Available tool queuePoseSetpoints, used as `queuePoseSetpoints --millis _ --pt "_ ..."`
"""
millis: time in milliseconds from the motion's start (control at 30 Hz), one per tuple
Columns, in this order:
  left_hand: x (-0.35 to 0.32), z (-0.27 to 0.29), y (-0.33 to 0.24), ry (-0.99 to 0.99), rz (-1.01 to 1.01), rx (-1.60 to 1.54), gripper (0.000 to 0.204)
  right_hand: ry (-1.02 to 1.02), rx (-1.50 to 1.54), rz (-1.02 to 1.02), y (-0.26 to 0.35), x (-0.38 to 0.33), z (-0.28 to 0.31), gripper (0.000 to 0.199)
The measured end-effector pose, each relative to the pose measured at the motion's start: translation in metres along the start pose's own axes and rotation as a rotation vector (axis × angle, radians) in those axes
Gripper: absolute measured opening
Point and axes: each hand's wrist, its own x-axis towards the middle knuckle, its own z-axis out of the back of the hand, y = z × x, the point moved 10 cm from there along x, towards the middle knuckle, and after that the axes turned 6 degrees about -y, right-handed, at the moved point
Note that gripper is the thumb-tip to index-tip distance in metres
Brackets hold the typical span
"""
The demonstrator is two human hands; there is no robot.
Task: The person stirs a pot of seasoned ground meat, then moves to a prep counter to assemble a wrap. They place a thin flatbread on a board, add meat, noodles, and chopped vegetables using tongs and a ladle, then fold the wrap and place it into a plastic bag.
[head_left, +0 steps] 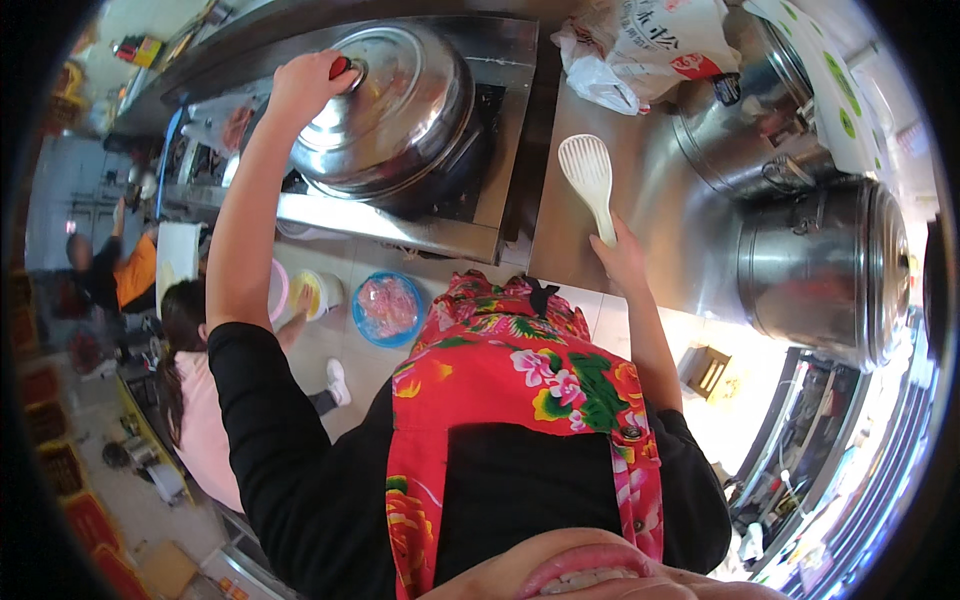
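Head view: left hand (pixel 303 88) grips the red knob (pixel 341 67) of the steel lid (pixel 395 105), which sits tilted over a dark pot (pixel 455 170) on the stove (pixel 500 60). Right hand (pixel 622 256) is closed around the white paddle (pixel 588 175), blade up above the steel counter (pixel 650 190). 2 steel drums (pixel 825 265) stand right.

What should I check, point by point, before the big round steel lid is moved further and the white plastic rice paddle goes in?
1. Left hand grips the red knob of the big round steel lid: ok.
2. Lid is tilted, one edge raised over the dark pot: ok.
3. Right hand holds the white plastic rice paddle by its handle: ok.
4. Contents of the pot visible: cannot tell.
5. Bare space on the steel counter beside the stove: ok.
6. Burner on or off: cannot tell.
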Motion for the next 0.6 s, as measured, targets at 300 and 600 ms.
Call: queuePoseSetpoints --millis 300,600 --pt "-0.222 0.084 -0.050 -0.607 0.094 -0.743 0.026 -0.090 -0.485 0.194 0.001 0.030 -0.023 0.065" --pt "-0.636 -0.268 -0.165 0.880 0.959 -0.625 0.058 -0.051 -0.484 0.322 0.062 0.016 -0.001 0.061"
